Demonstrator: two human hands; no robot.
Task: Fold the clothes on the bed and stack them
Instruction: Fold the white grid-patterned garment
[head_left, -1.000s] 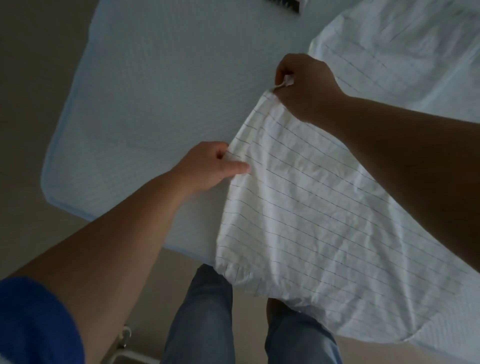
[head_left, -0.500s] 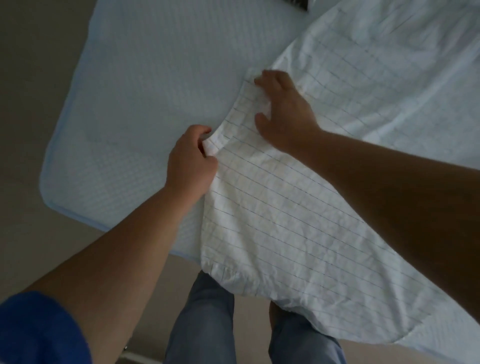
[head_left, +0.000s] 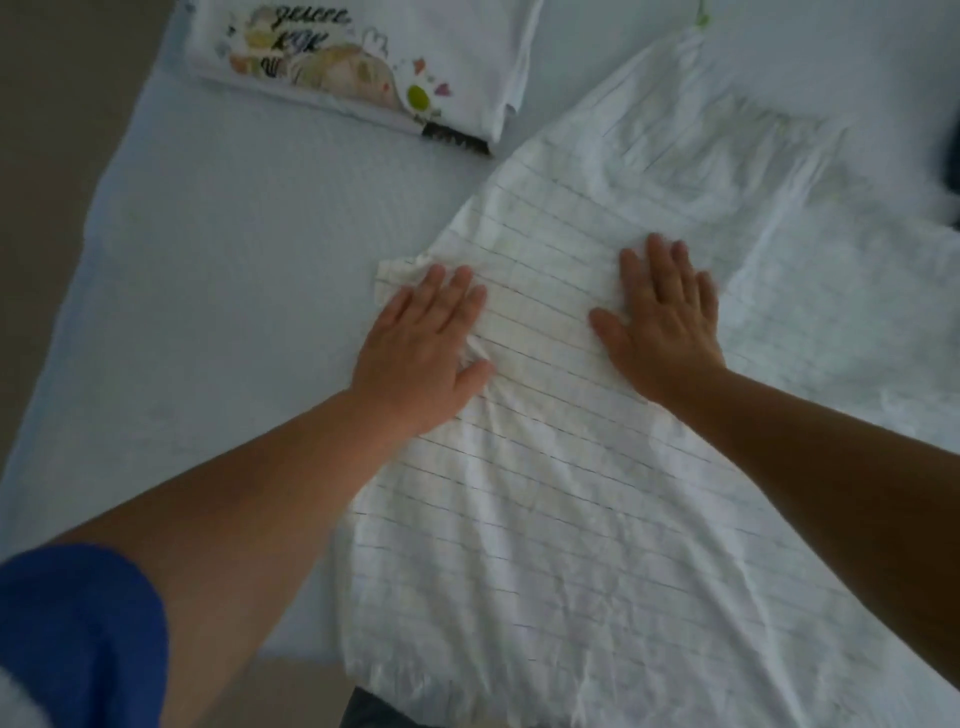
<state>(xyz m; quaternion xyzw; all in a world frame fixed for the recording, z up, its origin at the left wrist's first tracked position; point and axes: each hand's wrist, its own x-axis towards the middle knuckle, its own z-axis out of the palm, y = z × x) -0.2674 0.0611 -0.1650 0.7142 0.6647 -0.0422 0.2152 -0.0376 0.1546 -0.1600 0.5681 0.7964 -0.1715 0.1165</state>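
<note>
Two hands pressed flat on a white striped garment (head_left: 545, 519) spread across the pale blue bed (head_left: 234, 260). Left hand (head_left: 423, 353) palm down near the garment's left edge, fingers straight and close together, thumb out to the side — cloth bunched in small wrinkles just under the thumb and at the fingertips, where a corner of the fabric puckers. Right hand (head_left: 662, 327) also palm down, farther in toward the middle of the cloth, fingers straight and slightly fanned, thumb stretched out toward the left hand. Nothing pinched or gripped by either one; both simply lying on the fabric, a strip of striped cloth between them. Garment running from the near edge of the bed, where its hem hangs a little over the side, up toward the far right, with a crumpled, gathered part beyond the right hand. Farther back on the left, well apart from the hands, a folded white shirt (head_left: 363, 57) with a colourful cartoon print and lettering — lying flat on the bed. Blue sleeve (head_left: 78, 639) at the lower left, on the left arm.
</note>
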